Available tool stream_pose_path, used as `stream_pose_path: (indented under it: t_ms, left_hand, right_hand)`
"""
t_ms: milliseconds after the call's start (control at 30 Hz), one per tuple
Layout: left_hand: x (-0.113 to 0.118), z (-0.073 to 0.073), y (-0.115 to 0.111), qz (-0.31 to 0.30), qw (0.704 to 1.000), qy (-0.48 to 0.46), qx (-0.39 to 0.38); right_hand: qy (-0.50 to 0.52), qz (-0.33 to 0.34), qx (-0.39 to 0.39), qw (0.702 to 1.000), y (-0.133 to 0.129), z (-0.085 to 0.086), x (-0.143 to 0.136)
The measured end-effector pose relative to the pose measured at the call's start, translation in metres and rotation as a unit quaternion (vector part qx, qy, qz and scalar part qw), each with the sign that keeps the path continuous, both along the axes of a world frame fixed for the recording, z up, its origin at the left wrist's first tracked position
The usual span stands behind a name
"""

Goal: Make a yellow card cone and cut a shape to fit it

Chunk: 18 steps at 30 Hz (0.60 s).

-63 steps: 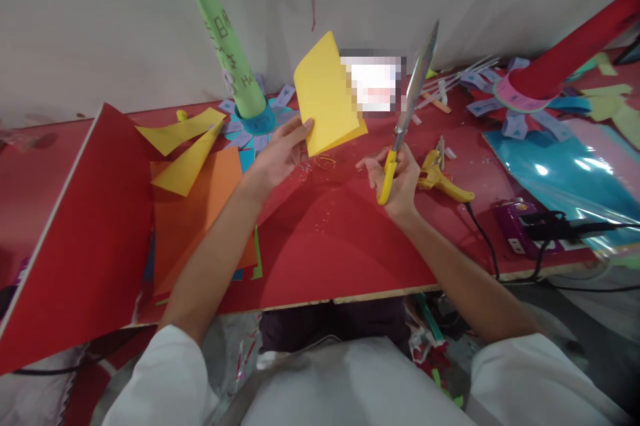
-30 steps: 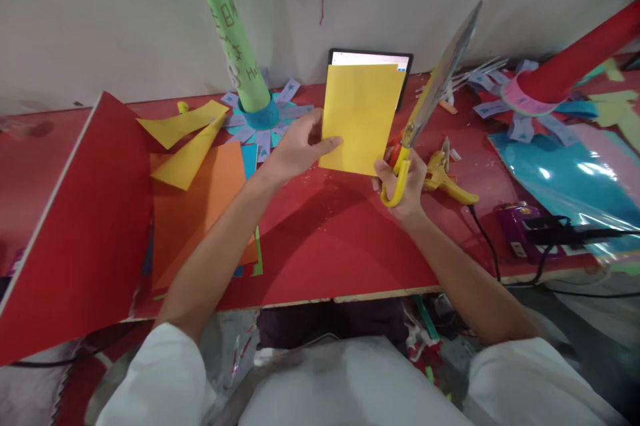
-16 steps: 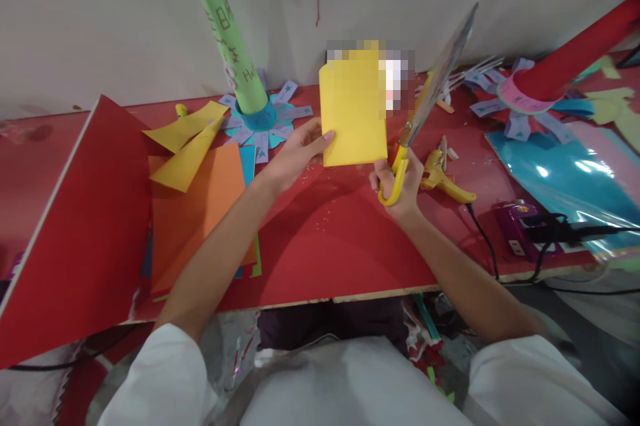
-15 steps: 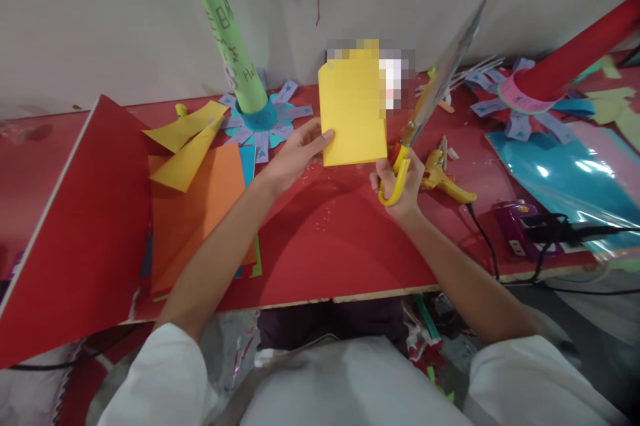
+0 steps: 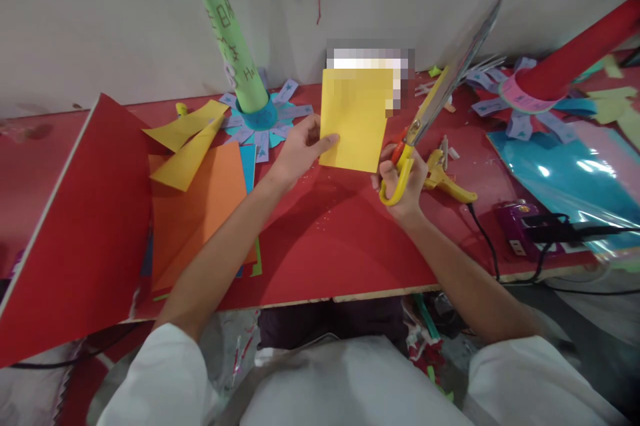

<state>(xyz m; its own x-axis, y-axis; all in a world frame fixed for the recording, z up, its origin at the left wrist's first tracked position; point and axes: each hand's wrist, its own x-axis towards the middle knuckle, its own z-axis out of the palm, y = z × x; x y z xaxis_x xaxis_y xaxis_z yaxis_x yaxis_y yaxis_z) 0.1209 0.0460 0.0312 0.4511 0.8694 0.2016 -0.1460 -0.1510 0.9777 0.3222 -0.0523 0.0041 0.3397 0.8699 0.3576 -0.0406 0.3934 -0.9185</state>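
My left hand [image 5: 301, 149] pinches the left edge of a yellow sheet of paper [image 5: 353, 123], thumb on its near face, holding it up above the red table. In my right hand [image 5: 407, 186] is a pair of scissors [image 5: 415, 129] with yellow handles, its long blades pointing up and to the right. The scissors stay just right of the paper. A yellow glue gun [image 5: 443, 181] lies on the table beyond my right hand.
A green paper tube [image 5: 233, 46] stands on a blue flower-shaped base at the back. Orange sheets [image 5: 200, 206] and yellow paper pieces [image 5: 193, 153] lie left, beside a red board [image 5: 83, 226]. Rightward are a red tube [image 5: 580, 56], a purple power socket [image 5: 520, 233] with cords, and plastic-wrapped blue paper [image 5: 555, 173].
The yellow paper has turned and its top has come down, so it now faces me flatter. My right hand has drawn slightly away from it, and the blades lean further right.
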Motion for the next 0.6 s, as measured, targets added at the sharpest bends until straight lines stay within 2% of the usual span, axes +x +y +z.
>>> stream_pose_path:
  t_ms: [233,400,500,600]
  left_hand:
    - [0.006,0.005,-0.006,0.021,0.997,0.031,0.067]
    - [0.005,0.008,-0.009,0.059,0.997,0.035,0.018]
    - [-0.001,0.005,-0.002,0.084,0.996,0.039,-0.019]
    - [-0.011,0.007,0.009,0.119,0.990,0.065,-0.020]
  right_hand:
    - [-0.020,-0.017,-0.067,0.997,0.002,0.002,-0.001]
    - [0.001,-0.006,-0.051,0.999,0.002,-0.003,-0.004]
    - [0.004,0.011,-0.045,0.999,0.000,-0.003,-0.003]
    - [-0.015,0.004,-0.072,0.997,0.001,-0.001,0.002]
